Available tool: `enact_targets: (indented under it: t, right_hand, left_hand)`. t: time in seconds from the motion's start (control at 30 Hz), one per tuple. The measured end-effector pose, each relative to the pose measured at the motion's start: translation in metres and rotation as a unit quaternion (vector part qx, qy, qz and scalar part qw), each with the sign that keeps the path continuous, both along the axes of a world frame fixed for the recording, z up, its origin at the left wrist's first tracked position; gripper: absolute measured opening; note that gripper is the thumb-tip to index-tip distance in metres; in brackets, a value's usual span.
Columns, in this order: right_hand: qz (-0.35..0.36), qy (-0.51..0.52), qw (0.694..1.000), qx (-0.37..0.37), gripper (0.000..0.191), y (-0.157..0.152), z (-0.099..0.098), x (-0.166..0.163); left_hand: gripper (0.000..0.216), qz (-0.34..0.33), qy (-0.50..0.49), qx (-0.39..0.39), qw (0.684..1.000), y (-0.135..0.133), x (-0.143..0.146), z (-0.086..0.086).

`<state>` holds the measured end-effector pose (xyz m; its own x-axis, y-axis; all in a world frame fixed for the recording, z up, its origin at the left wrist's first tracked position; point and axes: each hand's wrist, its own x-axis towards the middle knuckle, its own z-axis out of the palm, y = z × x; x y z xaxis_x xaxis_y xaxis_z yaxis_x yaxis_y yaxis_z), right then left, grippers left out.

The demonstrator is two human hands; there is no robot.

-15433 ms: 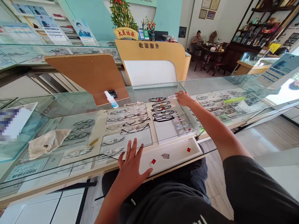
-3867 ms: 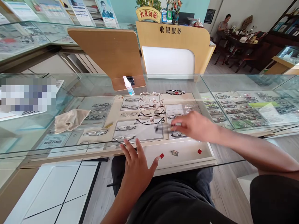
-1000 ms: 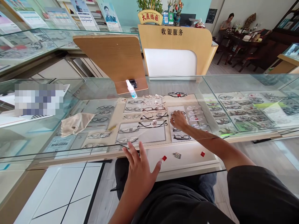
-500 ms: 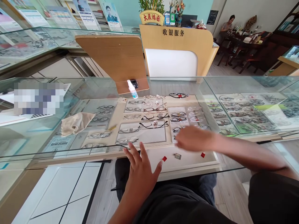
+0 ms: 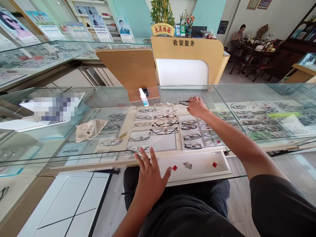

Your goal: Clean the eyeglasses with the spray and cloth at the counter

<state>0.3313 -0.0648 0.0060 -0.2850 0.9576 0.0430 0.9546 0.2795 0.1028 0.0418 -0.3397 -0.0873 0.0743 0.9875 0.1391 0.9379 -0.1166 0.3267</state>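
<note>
My right hand [image 5: 197,107] reaches across the glass counter, its fingers closed at the right end of a dark-framed pair of eyeglasses [image 5: 184,102]. The hand covers part of that frame. Nearer me, my left hand [image 5: 150,176] rests at the counter's front edge, fingers spread and holding nothing. Between the hands lie several more eyeglasses on the glass, including a black half-rim pair [image 5: 163,131] and a dark pair above it [image 5: 165,123]. Below, an open white drawer [image 5: 202,172] holds a grey tag [image 5: 188,165] and two small red tags [image 5: 214,164].
A white spray bottle [image 5: 144,97] stands by a wooden-backed mirror or stand [image 5: 130,67]. A beige cloth [image 5: 90,130] lies at the left, near a white printed folder [image 5: 22,125]. Behind is a cashier desk [image 5: 187,52]; a person [image 5: 238,34] sits far right.
My right hand has moved away from me, from near the front edge to the far eyeglasses. My left hand stays spread in about the same place. The view has tilted up slightly.
</note>
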Motion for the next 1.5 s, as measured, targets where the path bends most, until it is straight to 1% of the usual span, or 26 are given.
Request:
enact_targets:
  t: [0.1, 0.17, 0.2, 0.27, 0.3, 0.37, 0.4, 0.43, 0.47, 0.5, 0.53, 0.57, 0.63, 0.7, 0.77, 0.83, 0.9, 0.93, 1.03, 1.13, 1.23, 1.37, 1.43, 1.5]
  right_hand:
    - [-0.001, 0.018, 1.0, 0.006, 0.045, -0.016, 0.01, -0.003]
    - [0.012, 0.039, 0.999, 0.009, 0.045, -0.042, 0.023, -0.001]
    - [0.027, 0.054, 0.998, 0.006, 0.045, -0.059, 0.033, 0.001]
    - [0.107, 0.142, 0.984, -0.025, 0.045, -0.102, 0.058, 0.007]
    - [0.15, 0.179, 0.971, -0.056, 0.045, -0.125, 0.072, 0.01]
    - [0.238, 0.214, 0.933, -0.161, 0.046, -0.171, 0.098, 0.016]
    - [0.261, 0.217, 0.914, -0.223, 0.046, -0.191, 0.107, 0.017]
    - [0.272, 0.209, 0.896, -0.28, 0.047, -0.209, 0.111, 0.018]
    - [0.266, 0.198, 0.885, -0.326, 0.048, -0.224, 0.11, 0.017]
    - [0.254, 0.182, 0.878, -0.362, 0.052, -0.235, 0.103, 0.016]
    - [0.239, 0.163, 0.874, -0.39, 0.057, -0.244, 0.091, 0.013]
    - [0.222, 0.145, 0.873, -0.41, 0.063, -0.249, 0.074, 0.009]
    - [0.199, 0.14, 0.875, -0.417, 0.073, -0.251, 0.031, 0.001]
    - [0.174, 0.149, 0.885, -0.405, 0.073, -0.244, -0.016, -0.007]
    - [0.142, 0.129, 0.918, -0.348, 0.08, -0.23, -0.059, -0.014]
    - [0.089, 0.094, 0.954, -0.271, 0.085, -0.212, -0.095, -0.019]
    - [0.064, 0.068, 0.98, -0.174, 0.082, -0.191, -0.123, -0.022]
    - [0.057, 0.066, 0.985, -0.148, 0.08, -0.18, -0.134, -0.022]
    - [0.038, 0.071, 0.993, -0.09, 0.08, -0.148, -0.157, -0.022]
    - [0.009, 0.085, 0.996, -0.04, 0.081, -0.118, -0.17, -0.026]
    - [-0.012, 0.102, 0.995, -0.008, 0.083, -0.092, -0.18, -0.035]
    - [-0.028, 0.12, 0.992, 0.008, 0.085, -0.06, -0.189, -0.05]
    - [-0.048, 0.128, 0.991, 0.011, 0.084, -0.043, -0.191, -0.05]
    - [-0.066, 0.134, 0.989, 0.011, 0.084, -0.028, -0.192, -0.043]
  left_hand:
    - [0.107, 0.0, -0.003, -0.001, 1.0, 0.0, 0.0, 0.0]
    - [0.107, -0.001, -0.006, 0.0, 1.0, 0.0, 0.0, 0.0]
    - [0.107, 0.0, -0.006, 0.0, 1.0, 0.0, 0.001, 0.0]
    - [0.107, 0.0, -0.008, -0.002, 1.0, 0.0, 0.001, 0.001]
    - [0.107, 0.0, -0.009, -0.005, 1.0, 0.0, 0.001, 0.001]
    - [0.107, 0.001, -0.011, -0.015, 1.0, 0.0, 0.002, 0.003]
    - [0.107, 0.001, -0.011, -0.019, 1.0, 0.0, 0.002, 0.003]
    - [0.107, 0.002, -0.012, -0.023, 1.0, 0.0, 0.003, 0.004]
    - [0.108, 0.002, -0.013, -0.026, 1.0, 0.0, 0.003, 0.005]
    - [0.109, 0.003, -0.016, -0.026, 1.0, 0.001, 0.003, 0.005]
    - [0.109, 0.004, -0.018, -0.027, 0.999, 0.001, 0.004, 0.006]
    - [0.109, 0.005, -0.021, -0.026, 0.999, 0.001, 0.004, 0.006]
    - [0.109, 0.005, -0.022, -0.025, 0.999, 0.001, 0.004, 0.007]
    - [0.11, 0.001, -0.017, -0.024, 1.0, 0.002, 0.003, 0.007]
    - [0.11, -0.002, -0.014, -0.02, 1.0, 0.002, 0.003, 0.006]
    - [0.108, -0.001, -0.013, -0.016, 1.0, 0.002, 0.003, 0.006]
    - [0.106, 0.0, -0.012, -0.014, 1.0, 0.002, 0.003, 0.006]
    - [0.106, 0.002, -0.012, -0.014, 1.0, 0.002, 0.003, 0.006]
    - [0.104, 0.005, -0.013, -0.014, 1.0, 0.002, 0.003, 0.007]
    - [0.102, 0.008, -0.012, -0.012, 1.0, 0.002, 0.004, 0.008]
    - [0.102, 0.01, -0.011, -0.015, 1.0, 0.002, 0.004, 0.009]
    - [0.102, 0.014, -0.01, -0.018, 1.0, 0.002, 0.005, 0.01]
    - [0.102, 0.016, -0.004, -0.026, 1.0, 0.002, 0.005, 0.01]
    - [0.102, 0.015, -0.001, -0.031, 0.999, 0.002, 0.004, 0.009]
